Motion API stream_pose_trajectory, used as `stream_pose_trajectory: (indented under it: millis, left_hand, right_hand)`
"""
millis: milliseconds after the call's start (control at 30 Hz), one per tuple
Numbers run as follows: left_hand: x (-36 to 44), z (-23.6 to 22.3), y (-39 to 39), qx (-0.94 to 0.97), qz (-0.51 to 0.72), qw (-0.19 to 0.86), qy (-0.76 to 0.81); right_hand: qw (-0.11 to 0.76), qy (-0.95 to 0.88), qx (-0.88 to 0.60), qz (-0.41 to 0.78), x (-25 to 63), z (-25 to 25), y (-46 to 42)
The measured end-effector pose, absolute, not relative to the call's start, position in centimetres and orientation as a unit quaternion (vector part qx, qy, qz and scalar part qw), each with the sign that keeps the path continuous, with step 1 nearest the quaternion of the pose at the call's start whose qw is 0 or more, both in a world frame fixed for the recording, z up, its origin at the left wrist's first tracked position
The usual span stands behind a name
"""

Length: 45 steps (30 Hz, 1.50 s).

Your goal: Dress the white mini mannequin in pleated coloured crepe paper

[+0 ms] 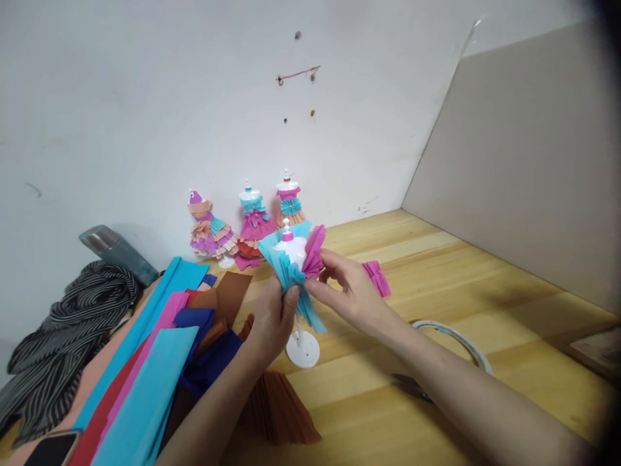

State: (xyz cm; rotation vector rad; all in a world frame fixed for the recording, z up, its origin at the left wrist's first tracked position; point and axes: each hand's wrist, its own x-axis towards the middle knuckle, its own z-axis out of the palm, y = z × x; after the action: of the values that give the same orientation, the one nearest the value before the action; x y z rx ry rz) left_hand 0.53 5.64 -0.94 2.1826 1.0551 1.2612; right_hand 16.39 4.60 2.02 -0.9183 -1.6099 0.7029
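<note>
A small white dress form (pixel 297 249) with a pink neck band stands on a round white base (pixel 303 349) in the middle of the view. Light blue crepe paper (pixel 284 262) wraps its front and sides, and a strip hangs below the waist. My left hand (pixel 274 317) is closed on the blue paper at the form's waist, thumb in front. On the form's right side, my right hand (pixel 347 285) pinches a pleated pink crepe paper piece (pixel 315 251) between thumb and fingers. The backs of the fingers hide where the papers meet.
Several finished paper dresses on forms (pixel 251 213) stand against the wall. Folded crepe paper sheets (pixel 150 382), a striped cloth (pixel 72 336) and a bottle (pixel 116 252) lie left. Brown pleated paper (pixel 286 411) is in front; a tape roll (pixel 478 353), scissors (pixel 410 386) and pink paper (pixel 377 278) lie right.
</note>
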Motion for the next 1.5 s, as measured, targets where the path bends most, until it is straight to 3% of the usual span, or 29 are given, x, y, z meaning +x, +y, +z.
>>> stream_pose_trajectory:
  millis: [200, 567, 1100, 1500]
  left_hand:
    - [0.6, -1.0, 5.5, 0.786, 0.456, 0.193, 0.371]
    - [0.6, -1.2, 5.6, 0.79, 0.461, 0.188, 0.357]
    - [0.9, -1.4, 5.5, 0.768, 0.483, 0.189, 0.375]
    - [0.0, -1.8, 5.6, 0.763, 0.499, 0.233, 0.339]
  right_hand:
    - [0.557, -0.673, -0.438, 0.212, 15.9, 1.8, 4.4]
    - [0.573, -0.624, -0.46, 0.267, 15.3, 1.7, 4.4]
    - [0.59, -0.685, -0.413, 0.112, 14.8, 0.8, 3.9]
    - [0.693, -0.54, -0.376, 0.294, 13.3, -0.8, 3.9]
